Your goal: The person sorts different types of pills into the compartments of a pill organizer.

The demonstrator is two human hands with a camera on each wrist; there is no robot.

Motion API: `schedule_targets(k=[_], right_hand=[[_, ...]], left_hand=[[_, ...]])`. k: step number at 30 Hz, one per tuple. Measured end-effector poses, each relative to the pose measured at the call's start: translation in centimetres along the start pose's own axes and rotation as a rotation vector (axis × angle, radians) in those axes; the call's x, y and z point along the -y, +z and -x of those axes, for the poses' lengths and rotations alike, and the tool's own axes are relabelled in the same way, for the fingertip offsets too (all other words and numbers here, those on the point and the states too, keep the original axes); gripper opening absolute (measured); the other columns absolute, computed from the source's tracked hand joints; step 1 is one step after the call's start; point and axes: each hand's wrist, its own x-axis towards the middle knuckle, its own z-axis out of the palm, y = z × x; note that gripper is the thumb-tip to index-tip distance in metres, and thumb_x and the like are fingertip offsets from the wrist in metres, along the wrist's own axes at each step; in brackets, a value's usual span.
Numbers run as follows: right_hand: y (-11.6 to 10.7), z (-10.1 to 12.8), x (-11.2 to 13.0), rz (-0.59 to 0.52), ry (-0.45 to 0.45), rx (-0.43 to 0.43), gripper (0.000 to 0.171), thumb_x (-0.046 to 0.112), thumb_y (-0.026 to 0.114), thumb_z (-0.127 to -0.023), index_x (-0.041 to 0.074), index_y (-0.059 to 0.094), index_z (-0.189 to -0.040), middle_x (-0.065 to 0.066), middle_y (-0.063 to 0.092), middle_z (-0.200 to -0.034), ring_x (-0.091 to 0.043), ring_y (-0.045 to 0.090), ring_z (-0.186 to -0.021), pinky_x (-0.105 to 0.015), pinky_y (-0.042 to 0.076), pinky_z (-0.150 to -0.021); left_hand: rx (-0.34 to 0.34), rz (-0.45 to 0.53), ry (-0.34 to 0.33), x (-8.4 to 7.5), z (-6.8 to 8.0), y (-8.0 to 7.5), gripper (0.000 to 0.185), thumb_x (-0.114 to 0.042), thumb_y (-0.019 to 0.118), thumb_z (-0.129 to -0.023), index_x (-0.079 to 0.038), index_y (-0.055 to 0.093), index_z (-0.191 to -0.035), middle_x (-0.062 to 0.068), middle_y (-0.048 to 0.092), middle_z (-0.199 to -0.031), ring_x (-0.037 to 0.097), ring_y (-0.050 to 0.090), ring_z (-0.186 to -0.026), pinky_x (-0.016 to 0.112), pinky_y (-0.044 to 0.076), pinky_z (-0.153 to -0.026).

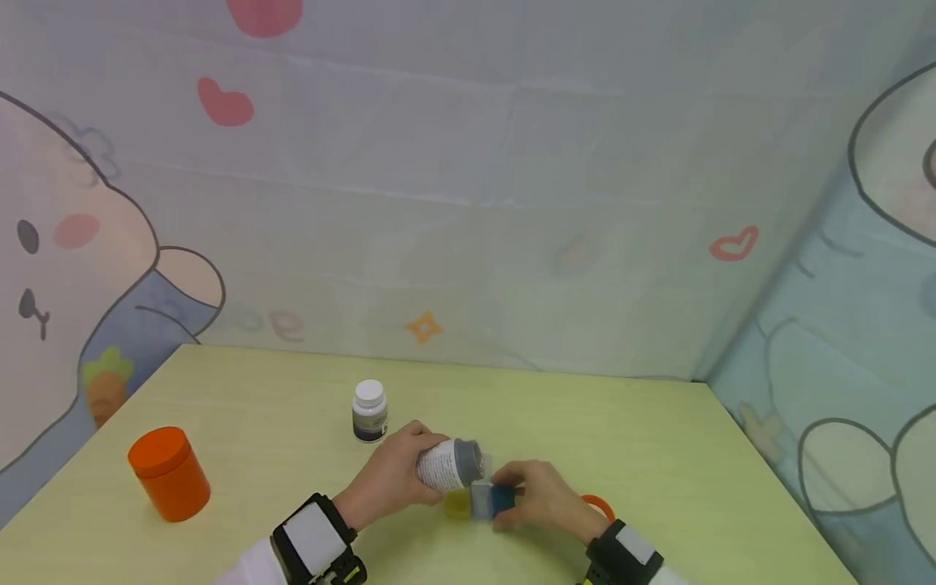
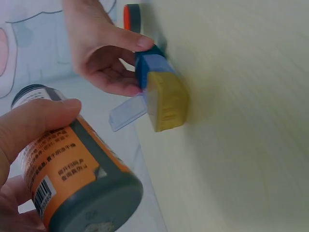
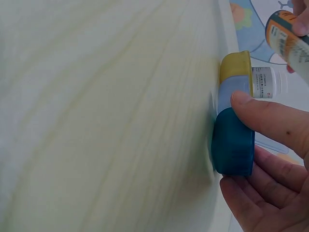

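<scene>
Left hand: I see my left hand [image 1: 391, 475] curled round a pill bottle [image 1: 448, 464]. The thumb lies on top and the fingers wrap under it.
Pill bottle: It has a grey top end and an orange and white label. It is tipped over on its side, up off the table, with the grey end pointing at the little box. In the left wrist view the bottle [image 2: 77, 179] fills the near corner, and my thumb [image 2: 38, 123] presses on its label.
Right hand: My right hand [image 1: 544, 491] pinches the pill box [image 1: 488, 499]. The thumb is on one side and the fingers are on the other side.
Pill box: It sits on the table [image 1: 585, 422], right between my two hands and just under the grey end of the bottle. It has a yellow part, a pale blue part and a dark blue part in a row. In the right wrist view my thumb [image 3: 270, 118] rests where the pale blue meets the dark blue part [image 3: 233, 145].
Flap: In the left wrist view a clear flap [image 2: 128, 112] on the box stands open, next to the yellow part [image 2: 166, 104].
White bottle: A small white bottle [image 1: 369, 410] with a white cap stands upright just behind my left hand.
Orange jar: A fat orange jar [image 1: 169, 473] stands well apart, on the left side of the table.
Orange ring: Something round and orange [image 1: 600, 505] peeks out behind my right hand. I cannot tell what it is.
</scene>
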Motion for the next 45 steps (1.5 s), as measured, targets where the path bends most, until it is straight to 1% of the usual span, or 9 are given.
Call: schedule_targets(k=[4,8,13,18,23,28,34,40,45], right_hand=[[0.1,0.0,-0.2,0.006,0.002,0.004,0.044,0.004,0.09,-0.072,-0.005,0.069,-0.11,-0.02,0.072,-0.11,-0.034,0.068,-0.102,-0.046,0.059,-0.088],[0.1,0.0,0.0,0.004,0.001,0.008,0.044,0.004,0.09,-0.072,-0.005,0.069,-0.11,-0.021,0.072,-0.111,-0.035,0.068,-0.103,-0.048,0.058,-0.089],[0.0,-0.1,0.1,0.018,0.007,0.01,0.045,0.006,0.09,-0.073,-0.005,0.069,-0.112,-0.02,0.072,-0.112,-0.033,0.068,-0.103,-0.05,0.058,-0.091],[-0.1,0.0,0.1,0.029,-0.006,0.002,0.045,0.009,0.09,-0.073,-0.005,0.07,-0.111,-0.02,0.073,-0.111,-0.03,0.069,-0.101,-0.046,0.059,-0.089],[-0.1,0.1,0.3,0.004,-0.005,-0.004,0.045,0.005,0.09,-0.072,-0.006,0.07,-0.111,-0.022,0.072,-0.111,-0.036,0.069,-0.103,-0.048,0.059,-0.089],[-0.2,0.0,0.4,-0.001,0.003,-0.01,0.045,0.005,0.09,-0.072,-0.006,0.07,-0.111,-0.021,0.073,-0.111,-0.036,0.069,-0.103,-0.047,0.059,-0.088],[-0.1,0.0,0.2,0.003,-0.001,-0.011,0.044,0.006,0.09,-0.072,-0.005,0.071,-0.11,-0.02,0.073,-0.111,-0.036,0.069,-0.103,-0.045,0.059,-0.088],[-0.1,0.2,0.2,0.007,-0.002,-0.015,0.044,0.006,0.09,-0.072,-0.006,0.071,-0.11,-0.02,0.073,-0.109,-0.034,0.069,-0.102,-0.045,0.059,-0.088],[0.0,0.2,0.0,0.005,-0.001,-0.01,0.044,0.006,0.09,-0.072,-0.006,0.071,-0.11,-0.02,0.074,-0.109,-0.034,0.069,-0.101,-0.046,0.059,-0.088]], left_hand=[[0.045,-0.077,0.005,0.0,-0.3,0.8,0.067,0.005,0.089,-0.06,0.005,0.068,-0.123,0.01,0.064,-0.102,0.023,0.063,-0.089,0.032,0.056,-0.076],[0.065,-0.189,0.033,0.0,-0.5,1.4,0.067,0.003,0.092,-0.059,0.004,0.07,-0.122,0.01,0.066,-0.099,0.022,0.063,-0.083,0.031,0.055,-0.073],[0.074,-0.287,0.069,-0.2,-0.7,1.6,0.061,0.001,0.092,-0.058,-0.001,0.074,-0.116,0.008,0.065,-0.092,0.019,0.06,-0.075,0.027,0.047,-0.065],[0.069,-0.445,0.099,-0.6,-1.0,1.8,0.064,-0.004,0.094,-0.054,-0.004,0.075,-0.115,0.007,0.067,-0.09,0.02,0.062,-0.076,0.031,0.049,-0.067],[0.046,-0.562,0.119,-1.3,-1.4,1.9,0.059,-0.011,0.095,-0.057,-0.008,0.077,-0.113,0.005,0.067,-0.089,0.021,0.06,-0.075,0.03,0.046,-0.067],[0.031,-0.631,0.129,-2.0,-1.8,2.1,0.049,-0.018,0.096,-0.058,-0.013,0.078,-0.103,0.002,0.064,-0.084,0.019,0.055,-0.071,0.027,0.042,-0.065],[0.057,-0.654,0.075,-2.6,-2.1,2.1,0.044,-0.017,0.098,-0.054,-0.016,0.078,-0.094,-0.001,0.061,-0.081,0.017,0.051,-0.07,0.027,0.038,-0.066],[0.098,-0.716,0.055,-3.2,-2.5,2.3,0.043,-0.019,0.097,-0.056,-0.018,0.079,-0.095,-0.001,0.061,-0.083,0.017,0.053,-0.074,0.029,0.042,-0.07],[0.12,-0.761,0.034,-3.6,-2.6,2.6,0.04,-0.021,0.096,-0.059,-0.019,0.079,-0.095,-0.002,0.061,-0.084,0.017,0.053,-0.075,0.028,0.042,-0.07]])
